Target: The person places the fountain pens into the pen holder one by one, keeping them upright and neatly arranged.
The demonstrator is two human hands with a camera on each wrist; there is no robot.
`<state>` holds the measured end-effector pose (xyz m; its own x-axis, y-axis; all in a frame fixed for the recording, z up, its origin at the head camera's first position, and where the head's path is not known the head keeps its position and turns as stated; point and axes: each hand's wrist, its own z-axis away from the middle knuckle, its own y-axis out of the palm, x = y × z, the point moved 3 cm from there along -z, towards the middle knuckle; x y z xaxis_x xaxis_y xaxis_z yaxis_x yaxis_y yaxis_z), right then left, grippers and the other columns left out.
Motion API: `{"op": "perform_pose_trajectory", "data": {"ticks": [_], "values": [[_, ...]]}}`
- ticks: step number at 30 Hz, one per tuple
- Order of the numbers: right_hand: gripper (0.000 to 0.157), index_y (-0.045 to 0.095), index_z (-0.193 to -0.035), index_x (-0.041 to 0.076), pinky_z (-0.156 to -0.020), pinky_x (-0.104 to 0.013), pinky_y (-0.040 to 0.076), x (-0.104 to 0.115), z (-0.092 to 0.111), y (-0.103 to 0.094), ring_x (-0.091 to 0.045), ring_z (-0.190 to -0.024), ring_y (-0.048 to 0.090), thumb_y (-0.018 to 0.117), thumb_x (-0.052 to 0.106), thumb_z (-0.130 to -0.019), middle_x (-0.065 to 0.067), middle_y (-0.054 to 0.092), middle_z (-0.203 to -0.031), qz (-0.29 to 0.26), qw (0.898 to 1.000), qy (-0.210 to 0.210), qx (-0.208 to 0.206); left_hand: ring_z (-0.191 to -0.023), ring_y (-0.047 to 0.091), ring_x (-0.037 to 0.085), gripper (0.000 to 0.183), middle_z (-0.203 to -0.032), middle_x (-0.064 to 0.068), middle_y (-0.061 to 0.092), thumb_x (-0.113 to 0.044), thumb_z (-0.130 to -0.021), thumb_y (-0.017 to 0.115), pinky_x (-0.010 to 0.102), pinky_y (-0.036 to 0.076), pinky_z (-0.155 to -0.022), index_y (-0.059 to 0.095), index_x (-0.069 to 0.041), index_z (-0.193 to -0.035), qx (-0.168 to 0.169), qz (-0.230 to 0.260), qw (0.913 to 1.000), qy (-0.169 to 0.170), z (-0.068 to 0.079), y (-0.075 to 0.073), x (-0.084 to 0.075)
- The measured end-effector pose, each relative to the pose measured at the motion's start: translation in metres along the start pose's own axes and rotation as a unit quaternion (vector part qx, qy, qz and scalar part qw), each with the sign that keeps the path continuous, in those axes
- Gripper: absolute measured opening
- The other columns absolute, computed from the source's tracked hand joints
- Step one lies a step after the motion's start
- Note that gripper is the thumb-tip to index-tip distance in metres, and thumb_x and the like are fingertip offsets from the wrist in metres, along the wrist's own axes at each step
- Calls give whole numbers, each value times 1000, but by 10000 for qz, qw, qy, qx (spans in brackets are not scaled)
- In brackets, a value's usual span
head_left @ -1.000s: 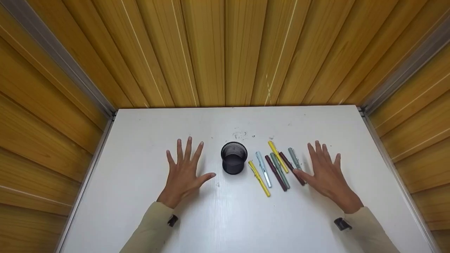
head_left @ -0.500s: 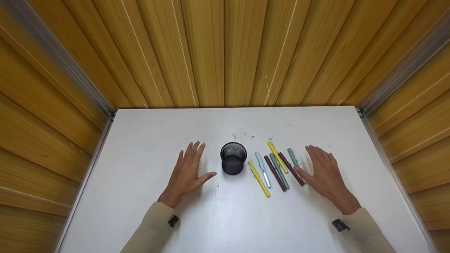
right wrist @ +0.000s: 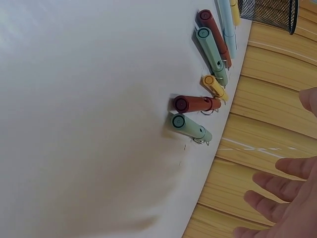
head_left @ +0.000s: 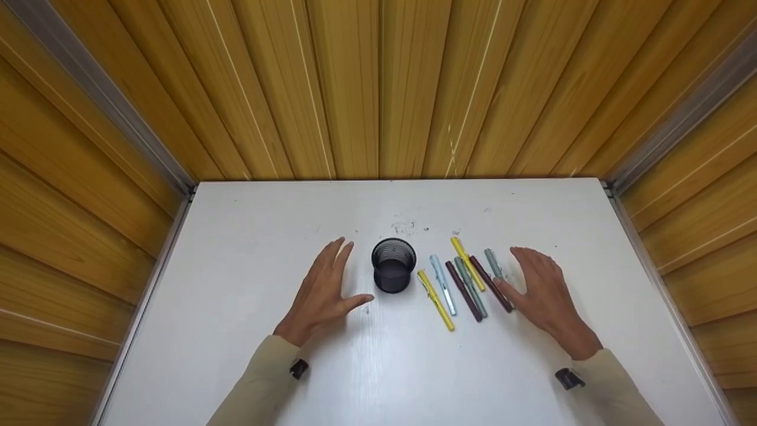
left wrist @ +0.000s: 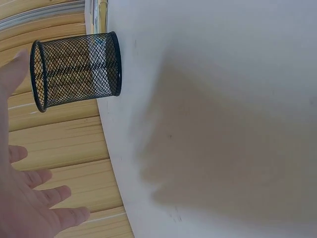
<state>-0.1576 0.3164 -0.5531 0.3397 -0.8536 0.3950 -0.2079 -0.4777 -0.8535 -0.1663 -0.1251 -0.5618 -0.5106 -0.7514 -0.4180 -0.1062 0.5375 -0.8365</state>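
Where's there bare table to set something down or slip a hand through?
Free table: between cup and back wall, smudges aside; between the sleeves in front; left of the left hand; right of the right hand. Tight: between left hand and cup. Crowded: from cup to right hand, where seven pens lie close together.

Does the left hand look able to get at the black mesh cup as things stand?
Probably yes: the left hand holds nothing and is near the black mesh cup, with no object visible between them.

Pale glare streaks the white table in the head view; wrist views show soft-edged shadows.
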Motion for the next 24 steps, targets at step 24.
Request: {"op": "perform_pose_trajectory", "data": {"ticks": [24], "values": [[58, 58, -150, -8, -115, -71, 43, -16, 4, 24, -52, -143, 50, 80, 17, -103, -34, 56, -150, -956, 9921, 752, 294, -159, 40, 35, 111, -172, 18, 40, -44, -88, 94, 53, 40, -126, 33, -3, -171, -314, 1378, 9892, -376, -3, 43, -13]]}}
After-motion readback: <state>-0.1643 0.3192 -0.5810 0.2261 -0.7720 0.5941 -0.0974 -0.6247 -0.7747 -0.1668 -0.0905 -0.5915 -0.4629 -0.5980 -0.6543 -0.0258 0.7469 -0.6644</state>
